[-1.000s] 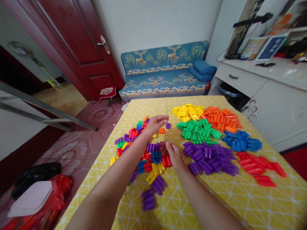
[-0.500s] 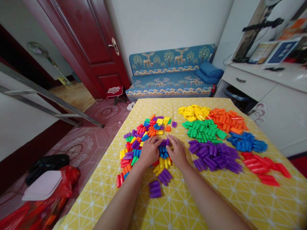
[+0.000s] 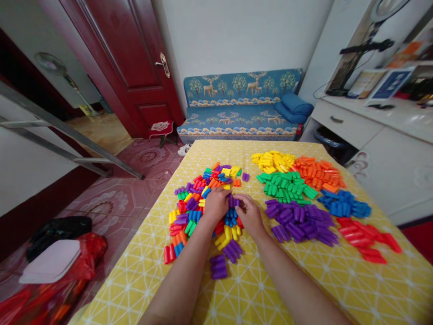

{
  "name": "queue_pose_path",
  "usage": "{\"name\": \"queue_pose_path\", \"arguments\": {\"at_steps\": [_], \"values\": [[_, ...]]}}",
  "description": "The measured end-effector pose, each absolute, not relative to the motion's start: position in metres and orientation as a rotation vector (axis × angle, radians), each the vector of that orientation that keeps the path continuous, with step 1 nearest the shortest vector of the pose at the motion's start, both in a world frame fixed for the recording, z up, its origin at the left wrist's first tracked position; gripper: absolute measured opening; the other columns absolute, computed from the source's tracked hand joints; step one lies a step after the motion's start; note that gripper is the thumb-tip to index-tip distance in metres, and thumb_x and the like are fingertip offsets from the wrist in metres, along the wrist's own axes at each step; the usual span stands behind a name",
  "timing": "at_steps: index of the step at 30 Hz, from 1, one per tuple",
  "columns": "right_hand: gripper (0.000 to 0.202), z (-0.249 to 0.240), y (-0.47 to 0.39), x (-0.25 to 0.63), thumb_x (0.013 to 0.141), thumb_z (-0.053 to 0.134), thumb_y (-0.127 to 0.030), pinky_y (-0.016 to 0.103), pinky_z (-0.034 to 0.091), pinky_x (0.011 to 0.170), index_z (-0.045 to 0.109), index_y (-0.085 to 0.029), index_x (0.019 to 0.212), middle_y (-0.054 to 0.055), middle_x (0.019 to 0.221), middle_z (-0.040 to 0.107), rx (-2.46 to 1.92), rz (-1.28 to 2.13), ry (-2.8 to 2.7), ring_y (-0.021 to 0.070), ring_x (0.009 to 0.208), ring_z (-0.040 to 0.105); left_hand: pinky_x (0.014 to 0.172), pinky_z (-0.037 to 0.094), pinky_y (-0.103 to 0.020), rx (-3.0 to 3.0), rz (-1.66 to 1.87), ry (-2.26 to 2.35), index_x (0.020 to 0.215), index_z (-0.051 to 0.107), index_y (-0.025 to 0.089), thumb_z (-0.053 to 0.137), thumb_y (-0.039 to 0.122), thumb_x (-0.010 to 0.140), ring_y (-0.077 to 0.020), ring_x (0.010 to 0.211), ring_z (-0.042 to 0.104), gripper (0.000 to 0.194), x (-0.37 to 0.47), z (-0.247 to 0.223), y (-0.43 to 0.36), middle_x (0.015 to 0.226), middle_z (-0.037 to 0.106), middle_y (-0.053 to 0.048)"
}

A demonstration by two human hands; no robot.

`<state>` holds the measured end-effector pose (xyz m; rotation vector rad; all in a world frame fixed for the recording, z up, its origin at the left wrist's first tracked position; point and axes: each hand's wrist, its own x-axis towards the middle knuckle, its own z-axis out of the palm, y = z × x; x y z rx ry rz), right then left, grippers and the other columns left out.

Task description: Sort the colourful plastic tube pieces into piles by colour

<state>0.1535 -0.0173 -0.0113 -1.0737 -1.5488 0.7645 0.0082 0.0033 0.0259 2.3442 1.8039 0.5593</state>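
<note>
Two hands working at a purple piece over a mixed pile

Near the front edge, a loose purple piece (image 3: 218,266) is lying on the yellow cloth (image 3: 264,289); beyond it, the right hand (image 3: 250,215) is pinching the purple piece (image 3: 234,201) above blue pieces (image 3: 231,217); the left hand (image 3: 217,205) is touching its other side, its grip unclear; the mixed pile (image 3: 191,204) is spreading leftward; farther off, green pieces (image 3: 286,187) are lying before yellow ones.

Bare forearms (image 3: 189,266); bare left hand (image 3: 217,206); bare right hand (image 3: 251,216).
</note>
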Motion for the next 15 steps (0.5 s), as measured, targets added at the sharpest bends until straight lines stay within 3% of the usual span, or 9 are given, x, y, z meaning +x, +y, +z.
{"name": "queue_pose_path", "arguments": {"at_steps": [3, 10, 15], "values": [[0.035, -0.014, -0.017, 0.154, 0.072, 0.050, -0.011, 0.037, 0.049, 0.092, 0.065, -0.022, 0.102, 0.006, 0.108, 0.064, -1.079, 0.785, -1.466, 0.0207, 0.105, 0.059, 0.091, 0.045, -0.037, 2.347, 0.582, 1.803, 0.118, 0.065, 0.023, 0.055, 0.022, 0.084, -0.0249, 0.103, 0.058, 0.036, 0.010, 0.023, -0.001, 0.107, 0.065, -0.009], [0.020, 0.001, -0.026, 0.170, 0.082, 0.053, -0.024, 0.035, 0.053, 0.079, 0.066, -0.021, 0.097, 0.007, 0.100, 0.068, -1.124, 0.834, -1.401, 0.0212, 0.093, 0.064, 0.087, 0.046, -0.036, 2.371, 0.618, 1.733, 0.113, 0.067, 0.024, 0.067, 0.034, 0.079, -0.0260, 0.101, 0.060, 0.035, 0.004, 0.019, -0.001, 0.104, 0.066, -0.008], [0.021, 0.027, -0.036, 0.245, 0.085, 0.055, -0.028, 0.038, 0.051, 0.083, 0.067, -0.020, 0.099, 0.008, 0.101, 0.068, -1.245, 0.507, -1.348, 0.0207, 0.091, 0.064, 0.089, 0.045, -0.037, 2.309, 0.622, 1.727, 0.116, 0.065, 0.025, 0.072, 0.033, 0.076, -0.0271, 0.103, 0.062, 0.041, 0.005, 0.020, -0.002, 0.109, 0.069, -0.007]]}}
